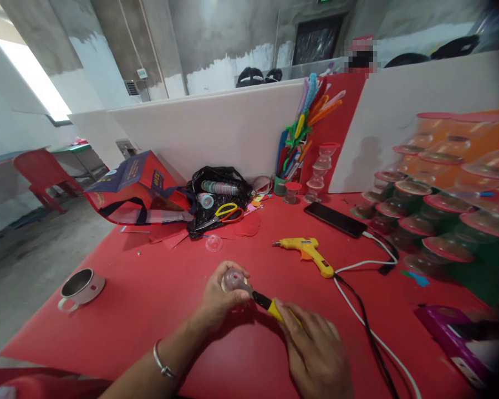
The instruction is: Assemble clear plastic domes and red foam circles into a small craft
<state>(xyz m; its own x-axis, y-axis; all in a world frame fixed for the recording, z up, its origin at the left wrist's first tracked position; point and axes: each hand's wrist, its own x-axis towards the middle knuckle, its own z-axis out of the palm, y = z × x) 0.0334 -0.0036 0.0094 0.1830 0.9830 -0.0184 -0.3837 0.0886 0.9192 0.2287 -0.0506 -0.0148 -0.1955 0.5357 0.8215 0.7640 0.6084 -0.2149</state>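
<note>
My left hand is closed around a small clear plastic dome-shaped cup, which shows a reddish spot on its surface. In my right hand is a slim tool with a yellow-and-black handle and a grey metal tip. The tip touches, or lies just over, the cup; its exact kind cannot be made out. Both hands are over the near middle of the red tabletop. A clear plastic lid-like piece lies beyond them, and a yellow glue gun rests to their right.
A mug stands at left. Scissors lie by a black bag of stacked cups, beside a red bag. A phone, cables, stacked clear cups and a purple object occupy the right.
</note>
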